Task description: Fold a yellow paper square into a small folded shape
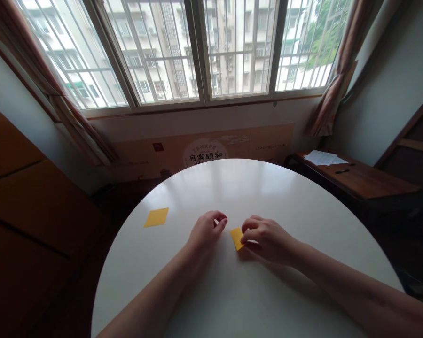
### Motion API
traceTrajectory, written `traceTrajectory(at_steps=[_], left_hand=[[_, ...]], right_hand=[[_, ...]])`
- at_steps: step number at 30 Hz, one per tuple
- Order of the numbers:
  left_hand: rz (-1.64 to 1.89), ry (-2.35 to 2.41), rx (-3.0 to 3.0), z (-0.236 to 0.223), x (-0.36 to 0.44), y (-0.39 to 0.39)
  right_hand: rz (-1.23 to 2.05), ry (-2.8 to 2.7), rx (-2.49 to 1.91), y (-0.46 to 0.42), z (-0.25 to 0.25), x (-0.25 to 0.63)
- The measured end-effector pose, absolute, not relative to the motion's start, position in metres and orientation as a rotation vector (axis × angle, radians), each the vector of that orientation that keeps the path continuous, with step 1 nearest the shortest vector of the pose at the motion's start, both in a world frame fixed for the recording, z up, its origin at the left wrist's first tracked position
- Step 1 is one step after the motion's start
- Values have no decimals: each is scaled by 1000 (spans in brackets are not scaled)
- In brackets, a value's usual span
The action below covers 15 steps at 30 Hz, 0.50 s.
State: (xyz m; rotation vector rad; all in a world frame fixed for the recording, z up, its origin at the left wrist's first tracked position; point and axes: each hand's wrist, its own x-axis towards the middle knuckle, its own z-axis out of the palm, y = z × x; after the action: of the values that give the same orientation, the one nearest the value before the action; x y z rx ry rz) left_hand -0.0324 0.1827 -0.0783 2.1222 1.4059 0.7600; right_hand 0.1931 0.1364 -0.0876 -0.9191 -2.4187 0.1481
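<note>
On the white round table (232, 300) a small folded piece of yellow paper (236, 238) lies in front of me. My right hand (266, 237) pinches its right edge between thumb and fingers, which cover that side of it. Just left of the paper, apart from it, my left hand (207, 230) rests loosely curled near the tabletop. A gap shows between its thumb and index finger, and I see nothing held there. Farther left lies a flat square yellow sheet of paper (157, 217), touched by neither hand.
Beyond the table are barred windows (236, 51) with curtains (333, 98) at the sides. A printed cardboard panel (271, 141) stands below the sill. To the right, a wooden bench (377, 180) holds white papers (324, 157) and small dark items. A wooden cabinet (21, 206) is on the left.
</note>
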Motion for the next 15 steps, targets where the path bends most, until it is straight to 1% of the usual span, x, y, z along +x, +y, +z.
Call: traceTrajectory(at_steps=[4,8,12,15], left_hand=[[763,1397,2249,-78,-33,183],[693,1337,2394,-72,-32,174],[596,1327,2485,-55,-35,167],[452,1315,2523,-42,-39,169]], right_hand=[[157,-2392,-957,144,-96,193],[215,-2410,-968,146,-96,190],[142,-2413,-1082,142,-90,185],[86,-2415,-1153,140,-83,182]])
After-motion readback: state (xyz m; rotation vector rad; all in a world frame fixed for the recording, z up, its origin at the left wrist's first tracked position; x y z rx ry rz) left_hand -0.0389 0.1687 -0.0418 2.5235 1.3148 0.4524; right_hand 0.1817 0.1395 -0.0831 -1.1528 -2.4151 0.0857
